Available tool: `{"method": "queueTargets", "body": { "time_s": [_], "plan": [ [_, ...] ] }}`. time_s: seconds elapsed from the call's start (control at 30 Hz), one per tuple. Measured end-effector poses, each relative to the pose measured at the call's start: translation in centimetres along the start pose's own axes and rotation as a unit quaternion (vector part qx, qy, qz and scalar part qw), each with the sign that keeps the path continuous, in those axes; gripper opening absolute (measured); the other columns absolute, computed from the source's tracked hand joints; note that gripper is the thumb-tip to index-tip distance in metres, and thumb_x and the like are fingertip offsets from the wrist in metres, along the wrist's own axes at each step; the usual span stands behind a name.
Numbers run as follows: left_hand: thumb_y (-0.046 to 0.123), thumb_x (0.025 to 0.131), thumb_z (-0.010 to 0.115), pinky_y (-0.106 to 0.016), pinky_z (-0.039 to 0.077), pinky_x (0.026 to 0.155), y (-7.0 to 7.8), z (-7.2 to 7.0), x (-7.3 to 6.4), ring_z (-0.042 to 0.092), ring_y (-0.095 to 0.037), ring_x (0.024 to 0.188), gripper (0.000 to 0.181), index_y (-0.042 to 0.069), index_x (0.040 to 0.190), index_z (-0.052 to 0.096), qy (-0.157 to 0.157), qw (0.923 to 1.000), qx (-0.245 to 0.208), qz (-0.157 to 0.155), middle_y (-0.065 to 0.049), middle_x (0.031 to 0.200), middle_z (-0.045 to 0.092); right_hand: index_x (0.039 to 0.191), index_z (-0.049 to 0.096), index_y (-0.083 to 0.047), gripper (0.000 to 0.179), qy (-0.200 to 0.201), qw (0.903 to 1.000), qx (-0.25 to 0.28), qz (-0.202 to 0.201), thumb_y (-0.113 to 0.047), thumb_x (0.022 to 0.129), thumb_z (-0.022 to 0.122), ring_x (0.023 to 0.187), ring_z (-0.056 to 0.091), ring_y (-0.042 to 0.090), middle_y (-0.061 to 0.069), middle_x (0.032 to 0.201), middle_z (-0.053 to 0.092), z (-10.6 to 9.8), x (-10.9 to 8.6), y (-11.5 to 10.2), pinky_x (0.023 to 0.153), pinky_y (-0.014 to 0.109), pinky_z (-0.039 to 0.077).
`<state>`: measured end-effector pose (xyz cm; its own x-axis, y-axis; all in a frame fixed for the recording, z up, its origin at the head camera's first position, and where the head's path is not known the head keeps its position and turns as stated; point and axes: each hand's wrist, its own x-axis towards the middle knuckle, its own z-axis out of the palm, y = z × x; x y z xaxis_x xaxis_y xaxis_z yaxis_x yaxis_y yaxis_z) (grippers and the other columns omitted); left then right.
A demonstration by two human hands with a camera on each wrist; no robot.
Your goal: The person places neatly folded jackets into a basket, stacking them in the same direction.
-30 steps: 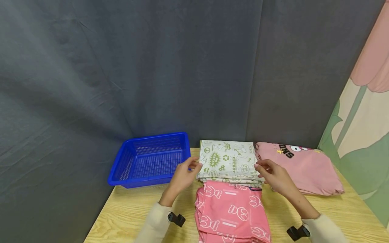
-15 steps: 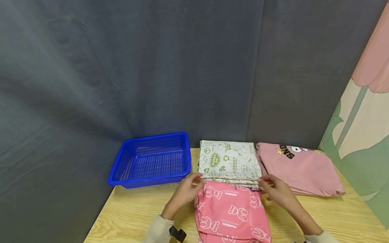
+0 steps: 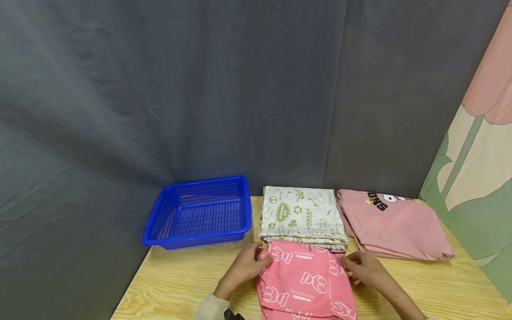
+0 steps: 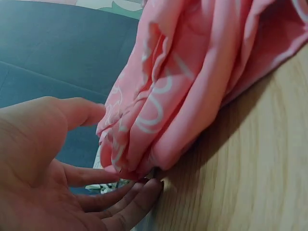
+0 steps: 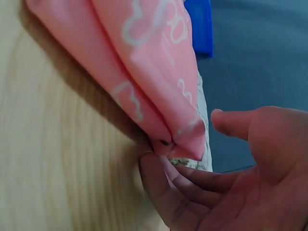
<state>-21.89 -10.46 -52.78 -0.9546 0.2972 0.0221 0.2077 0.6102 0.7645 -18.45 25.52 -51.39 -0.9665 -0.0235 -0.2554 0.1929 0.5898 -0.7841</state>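
A folded pink cloth (image 3: 304, 280) with white bear outlines lies in front of a folded white cloth (image 3: 302, 213) with green print. My left hand (image 3: 245, 265) is at the pink cloth's far left corner; in the left wrist view its thumb (image 4: 89, 111) lies by the upper face and its fingers (image 4: 139, 202) reach round the folded edge near the table. At the far right corner is my right hand (image 3: 366, 270). The right wrist view shows its thumb (image 5: 231, 124) apart from the cloth, with the fingertips at the lower edge.
A blue perforated plastic basket (image 3: 200, 234) stands at the left on the wooden table (image 3: 160, 284). Another folded pink cloth (image 3: 404, 229) with a cartoon print lies at the back right. A dark grey curtain (image 3: 248, 89) hangs behind.
Both hands have drawn back toward the viewer, from the sides of the white cloth to the far corners of the bear-print pink cloth. The cloths and basket stay in place.
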Motion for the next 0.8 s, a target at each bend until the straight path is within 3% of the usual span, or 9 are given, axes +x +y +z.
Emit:
{"method": "queueTargets", "body": {
  "time_s": [0.13,0.27,0.4,0.53,0.67,0.8],
  "plan": [
    [0.042,0.09,0.081,-0.06,0.05,0.11,0.0,0.6,-0.1,0.06,-0.04,0.128,0.074,-0.006,0.141,0.057,-0.01,0.9997,-0.016,-0.018,-0.025,0.14,0.059,0.114,0.066,0.012,0.05,-0.005,0.9996,-0.026,-0.006,-0.036,0.102,0.07,0.07,0.067,0.017,0.004,0.085,0.069,0.8,0.3,0.0,0.062,0.032,0.057],
    [0.044,0.084,0.087,-0.055,0.053,0.107,-0.2,1.0,0.0,0.063,-0.032,0.119,0.075,-0.003,0.137,0.06,-0.024,0.9986,-0.032,-0.034,-0.02,0.133,0.062,0.101,0.063,0.004,0.042,0.009,0.9977,-0.065,-0.015,-0.036,0.095,0.077,0.072,0.055,0.017,0.003,0.079,0.058,1.5,0.8,-0.1,0.065,0.031,0.045],
    [0.039,0.083,0.089,-0.044,0.057,0.096,-0.2,1.2,0.0,0.067,-0.022,0.104,0.066,-0.002,0.129,0.066,-0.03,0.9984,-0.039,-0.028,-0.012,0.117,0.071,0.12,0.057,0.014,0.057,-0.003,0.9993,-0.035,-0.009,-0.031,0.093,0.079,0.086,0.058,0.021,0.011,0.096,0.064,2.0,0.9,-0.1,0.076,0.034,0.049],
    [0.035,0.082,0.091,-0.042,0.057,0.093,0.0,1.3,-0.1,0.067,-0.021,0.1,0.061,0.0,0.126,0.067,-0.023,0.9984,-0.044,-0.026,-0.009,0.111,0.073,0.138,0.046,0.023,0.073,-0.014,0.9998,0.007,-0.009,-0.026,0.093,0.078,0.099,0.064,0.025,0.022,0.115,0.069,2.1,0.7,-0.3,0.086,0.036,0.054],
    [0.03,0.084,0.089,-0.043,0.055,0.098,-0.1,1.4,-0.3,0.065,-0.023,0.109,0.058,0.003,0.128,0.064,-0.005,0.9974,-0.07,-0.02,-0.011,0.12,0.07,0.138,0.044,0.018,0.067,-0.02,0.9988,0.045,-0.008,-0.021,0.094,0.076,0.095,0.065,0.023,0.023,0.115,0.066,2.2,0.4,-0.4,0.084,0.035,0.054],
    [0.029,0.088,0.085,-0.037,0.052,0.098,-0.4,1.6,-0.5,0.061,-0.021,0.113,0.053,0.007,0.13,0.062,0.008,0.9951,-0.098,-0.003,-0.011,0.126,0.064,0.141,0.04,0.009,0.064,-0.023,0.9977,0.063,-0.012,-0.021,0.097,0.075,0.092,0.063,0.022,0.021,0.115,0.064,2.2,0.2,-0.5,0.081,0.034,0.053]
  ]
}}
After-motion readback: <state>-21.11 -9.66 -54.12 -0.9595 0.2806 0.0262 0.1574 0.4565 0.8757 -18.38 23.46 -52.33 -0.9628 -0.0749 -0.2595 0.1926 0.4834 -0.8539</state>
